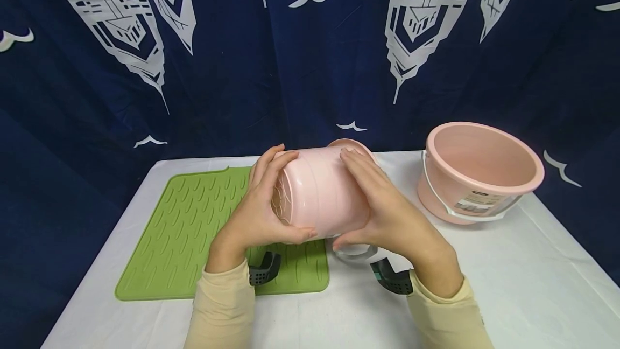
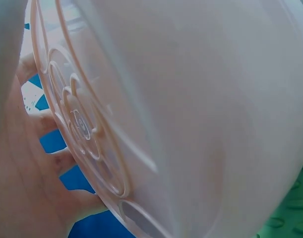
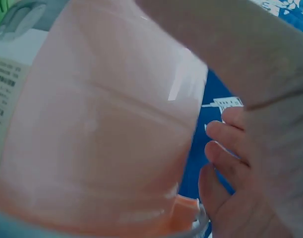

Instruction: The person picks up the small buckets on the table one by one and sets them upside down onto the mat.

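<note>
A small pink plastic bucket (image 1: pixel 326 190) is held on its side in front of me, its ringed base to the left and its flared rim to the right. My left hand (image 1: pixel 259 203) grips the base end, thumb on the near side and fingers over the far side. My right hand (image 1: pixel 387 209) holds the wall near the rim, fingers across the top and thumb below. In the left wrist view, raised loops mark the base (image 2: pixel 84 124). A label with a barcode (image 3: pixel 5 94) shows in the right wrist view. A greyish loop (image 1: pixel 356 252) is partly visible underneath.
A larger pink bucket (image 1: pixel 436 198) with a white handle and a label stands upright at the right. The green textured mat (image 1: pixel 179 230) lies left, partly under the held bucket. A white cloth (image 1: pixel 528 284) covers the table; a navy printed curtain (image 1: pixel 319 69) hangs behind.
</note>
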Motion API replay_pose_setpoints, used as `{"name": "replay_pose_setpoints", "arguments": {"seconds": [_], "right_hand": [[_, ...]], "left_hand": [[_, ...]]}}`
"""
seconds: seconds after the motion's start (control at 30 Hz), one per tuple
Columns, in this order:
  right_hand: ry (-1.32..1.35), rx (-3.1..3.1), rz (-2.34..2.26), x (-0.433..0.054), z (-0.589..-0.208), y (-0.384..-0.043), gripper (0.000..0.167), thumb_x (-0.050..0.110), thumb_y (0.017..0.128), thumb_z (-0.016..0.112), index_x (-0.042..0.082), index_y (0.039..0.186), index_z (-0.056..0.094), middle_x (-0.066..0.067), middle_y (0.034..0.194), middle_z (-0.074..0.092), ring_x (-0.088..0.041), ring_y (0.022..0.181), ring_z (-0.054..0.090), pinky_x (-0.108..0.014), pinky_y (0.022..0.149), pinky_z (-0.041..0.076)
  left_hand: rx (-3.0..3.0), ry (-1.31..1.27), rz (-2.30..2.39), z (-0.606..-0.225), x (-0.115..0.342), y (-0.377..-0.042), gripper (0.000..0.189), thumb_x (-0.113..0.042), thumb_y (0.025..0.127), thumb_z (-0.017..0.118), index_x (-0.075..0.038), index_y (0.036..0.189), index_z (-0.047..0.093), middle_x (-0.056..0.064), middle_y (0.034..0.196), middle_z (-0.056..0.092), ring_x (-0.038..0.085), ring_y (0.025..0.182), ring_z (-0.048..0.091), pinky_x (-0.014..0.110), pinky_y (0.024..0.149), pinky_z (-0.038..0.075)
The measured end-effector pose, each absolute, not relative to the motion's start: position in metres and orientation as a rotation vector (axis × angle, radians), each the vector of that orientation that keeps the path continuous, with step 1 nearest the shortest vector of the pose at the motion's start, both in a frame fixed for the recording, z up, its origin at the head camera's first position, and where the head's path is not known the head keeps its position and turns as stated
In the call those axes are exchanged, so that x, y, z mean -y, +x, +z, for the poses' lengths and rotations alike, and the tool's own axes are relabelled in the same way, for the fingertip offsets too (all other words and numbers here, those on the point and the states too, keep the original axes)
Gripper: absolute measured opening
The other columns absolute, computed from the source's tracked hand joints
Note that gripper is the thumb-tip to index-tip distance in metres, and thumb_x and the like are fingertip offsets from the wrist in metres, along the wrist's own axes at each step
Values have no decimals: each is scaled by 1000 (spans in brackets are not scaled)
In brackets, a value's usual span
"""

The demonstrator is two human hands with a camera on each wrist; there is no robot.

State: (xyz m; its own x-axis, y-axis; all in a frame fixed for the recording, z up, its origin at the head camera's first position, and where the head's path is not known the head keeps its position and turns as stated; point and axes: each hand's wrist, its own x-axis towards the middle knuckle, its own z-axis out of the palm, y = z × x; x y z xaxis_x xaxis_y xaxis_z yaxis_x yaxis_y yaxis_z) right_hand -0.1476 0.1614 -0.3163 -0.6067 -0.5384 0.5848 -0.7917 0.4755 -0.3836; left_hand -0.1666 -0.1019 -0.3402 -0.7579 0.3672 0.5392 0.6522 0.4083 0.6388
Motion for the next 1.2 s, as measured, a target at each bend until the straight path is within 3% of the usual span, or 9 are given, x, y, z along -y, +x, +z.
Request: {"name": "replay_pose_setpoints", "arguments": {"seconds": [0.4, 0.9, 1.2], "right_hand": [[1046, 2432, 779, -153, -319, -148, 147, 36, 35, 104, -4, 154, 29, -18, 160, 29, -29, 149, 21, -41, 120, 18], [1030, 2474, 717, -153, -321, -150, 148, 39, 38, 104, -2, 157, 26, -14, 162, 28, -28, 150, 21, -44, 120, 18], [1019, 2448, 779, -155, -322, -151, 140, 38, 44, 104, 3, 157, 30, -8, 161, 31, -23, 148, 26, -42, 118, 24]], "left_hand": [[2349, -921, -1204, -331, 99, -160, 118, -45, 49, 97, -34, 150, 39, -10, 161, 19, 16, 148, 14, 59, 101, 39], [2298, -992, -1182, -326, 95, -159, 117, -45, 49, 98, -26, 149, 41, -9, 157, 27, 18, 149, 14, 57, 105, 38], [2302, -975, -1225, -328, 98, -159, 124, -40, 49, 101, -27, 154, 36, -8, 164, 17, 19, 152, 7, 61, 111, 27]]}}
